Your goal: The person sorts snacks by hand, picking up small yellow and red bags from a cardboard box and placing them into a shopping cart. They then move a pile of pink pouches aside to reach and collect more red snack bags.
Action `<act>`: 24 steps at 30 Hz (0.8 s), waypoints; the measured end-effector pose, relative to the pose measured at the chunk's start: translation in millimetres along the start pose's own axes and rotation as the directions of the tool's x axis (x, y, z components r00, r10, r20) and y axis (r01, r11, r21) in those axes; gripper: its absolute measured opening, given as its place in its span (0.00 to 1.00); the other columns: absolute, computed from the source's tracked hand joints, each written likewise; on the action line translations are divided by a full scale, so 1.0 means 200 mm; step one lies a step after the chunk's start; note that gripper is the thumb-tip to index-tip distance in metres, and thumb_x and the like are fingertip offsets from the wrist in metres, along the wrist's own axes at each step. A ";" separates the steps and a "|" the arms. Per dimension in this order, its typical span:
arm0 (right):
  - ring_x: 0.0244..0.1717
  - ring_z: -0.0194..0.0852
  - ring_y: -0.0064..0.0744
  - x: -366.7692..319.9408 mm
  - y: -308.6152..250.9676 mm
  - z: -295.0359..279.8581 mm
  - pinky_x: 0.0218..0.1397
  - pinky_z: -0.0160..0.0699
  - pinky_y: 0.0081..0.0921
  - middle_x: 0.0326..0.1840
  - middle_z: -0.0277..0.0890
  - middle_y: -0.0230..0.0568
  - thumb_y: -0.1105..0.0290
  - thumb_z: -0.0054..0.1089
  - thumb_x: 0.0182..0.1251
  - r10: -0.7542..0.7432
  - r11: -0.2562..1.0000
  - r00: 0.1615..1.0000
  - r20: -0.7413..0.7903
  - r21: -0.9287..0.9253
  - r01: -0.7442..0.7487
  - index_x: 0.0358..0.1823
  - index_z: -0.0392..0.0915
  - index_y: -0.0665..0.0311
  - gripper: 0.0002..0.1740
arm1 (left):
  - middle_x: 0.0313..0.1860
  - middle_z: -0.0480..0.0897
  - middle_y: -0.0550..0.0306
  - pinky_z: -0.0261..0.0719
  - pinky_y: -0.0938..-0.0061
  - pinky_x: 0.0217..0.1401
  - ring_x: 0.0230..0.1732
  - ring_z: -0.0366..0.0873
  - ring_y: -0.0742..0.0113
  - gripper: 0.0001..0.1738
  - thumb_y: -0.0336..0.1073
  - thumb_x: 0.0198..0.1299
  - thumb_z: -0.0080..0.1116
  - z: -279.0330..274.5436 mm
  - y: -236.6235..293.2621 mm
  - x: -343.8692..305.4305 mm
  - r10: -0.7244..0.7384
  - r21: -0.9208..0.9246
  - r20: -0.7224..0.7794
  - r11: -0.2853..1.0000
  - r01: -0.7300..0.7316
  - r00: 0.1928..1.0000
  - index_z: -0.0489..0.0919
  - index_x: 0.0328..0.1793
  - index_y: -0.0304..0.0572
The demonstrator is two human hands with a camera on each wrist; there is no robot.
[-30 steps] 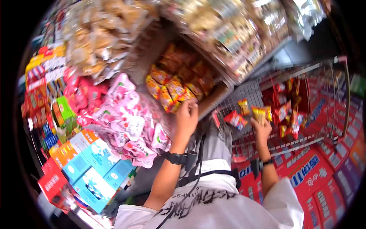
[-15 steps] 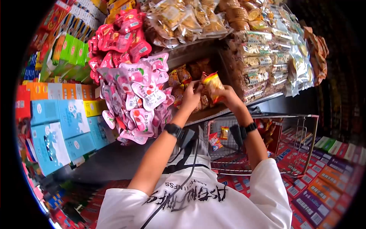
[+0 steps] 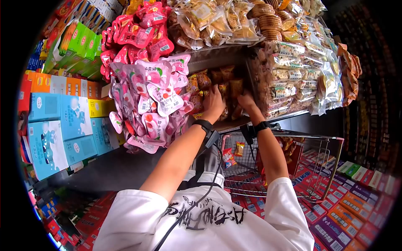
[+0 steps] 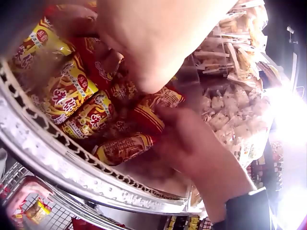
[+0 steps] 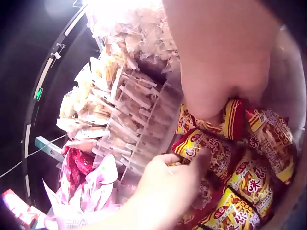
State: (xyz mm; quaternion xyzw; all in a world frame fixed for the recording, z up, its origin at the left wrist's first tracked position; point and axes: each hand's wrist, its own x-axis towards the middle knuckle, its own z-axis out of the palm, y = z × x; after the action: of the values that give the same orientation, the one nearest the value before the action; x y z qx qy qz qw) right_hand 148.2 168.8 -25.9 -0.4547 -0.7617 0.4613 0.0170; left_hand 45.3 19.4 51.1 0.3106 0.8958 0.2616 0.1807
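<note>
Yellow-and-red snack packets (image 3: pixel 204 78) lie packed in a deep cardboard box (image 4: pixel 72 155). Both bare hands reach down into it. In the head view my left hand (image 3: pixel 214 103) is among the packets on the left; in the right wrist view its thumb and finger touch the lower edge of one snack packet (image 5: pixel 208 143). I cannot tell whether they pinch it. My right hand (image 3: pixel 247 103) is at the box's right side. In the left wrist view its fingers grip the end of a snack packet (image 4: pixel 151 117); its palm is hidden.
Pink pouches (image 3: pixel 157 98) are heaped left of the box, clear bags of snacks (image 3: pixel 209 23) behind, stacked wrapped bars (image 3: pixel 289 77) to the right. Below the right arm stands a wire shopping cart (image 3: pixel 312 188) holding a small yellow packet (image 3: pixel 239 149). Blue cartons (image 3: pixel 48 144) stand far left.
My right hand has gone from the cart to over the box with a yellow snack packet, then down inside. My left hand has also lowered among the packets.
</note>
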 end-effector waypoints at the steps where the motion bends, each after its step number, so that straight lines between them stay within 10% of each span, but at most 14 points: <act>1: 0.44 0.79 0.52 -0.07 -0.07 -0.01 0.43 0.77 0.42 0.42 0.78 0.62 0.63 0.60 0.60 -0.072 0.997 0.995 -0.071 -0.043 0.069 0.52 0.75 0.69 0.22 | 0.52 0.79 0.37 0.78 0.47 0.48 0.50 0.79 0.38 0.32 0.37 0.56 0.59 -0.01 0.01 0.00 -0.012 -0.039 -0.002 0.999 0.012 1.000 0.63 0.67 0.43; 8: 0.46 0.80 0.58 -0.34 -0.35 -0.02 0.47 0.80 0.47 0.45 0.79 0.64 0.68 0.63 0.58 -0.345 0.872 0.879 -0.328 -0.458 0.172 0.48 0.70 0.71 0.20 | 0.41 0.83 0.33 0.79 0.48 0.49 0.46 0.81 0.35 0.20 0.32 0.53 0.56 0.07 -0.05 0.18 -0.071 -0.006 0.075 0.997 0.071 0.995 0.74 0.53 0.36; 11: 0.46 0.80 0.58 -0.19 -0.16 0.07 0.47 0.82 0.44 0.47 0.78 0.63 0.68 0.64 0.55 -0.206 0.840 0.973 -0.101 -0.528 0.123 0.48 0.72 0.73 0.21 | 0.43 0.82 0.31 0.78 0.47 0.51 0.47 0.80 0.34 0.20 0.33 0.54 0.54 0.09 -0.05 0.20 -0.069 -0.111 0.044 0.991 0.073 0.997 0.74 0.54 0.37; 16: 0.47 0.79 0.62 -0.18 -0.16 0.06 0.49 0.80 0.46 0.44 0.80 0.62 0.69 0.63 0.54 -0.317 0.929 0.948 -0.008 -0.205 0.309 0.50 0.75 0.70 0.21 | 0.49 0.82 0.34 0.78 0.51 0.53 0.50 0.81 0.42 0.26 0.38 0.52 0.55 0.04 0.06 0.16 -0.008 -0.057 0.073 0.998 0.013 0.997 0.74 0.60 0.40; 24: 0.49 0.78 0.60 -0.22 -0.19 0.06 0.53 0.77 0.44 0.44 0.79 0.60 0.73 0.60 0.59 -0.244 0.958 0.893 -0.379 0.047 0.282 0.53 0.76 0.65 0.19 | 0.52 0.81 0.35 0.77 0.56 0.58 0.55 0.78 0.40 0.28 0.34 0.52 0.52 0.06 -0.08 0.28 -0.152 -0.288 0.367 0.919 0.268 0.918 0.75 0.62 0.36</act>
State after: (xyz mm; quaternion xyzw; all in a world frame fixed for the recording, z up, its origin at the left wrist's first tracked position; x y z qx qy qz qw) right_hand 142.4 123.7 12.0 -0.4245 -0.7752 0.3986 0.2450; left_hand 3.3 49.6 23.6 0.2164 0.8228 0.3306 0.4085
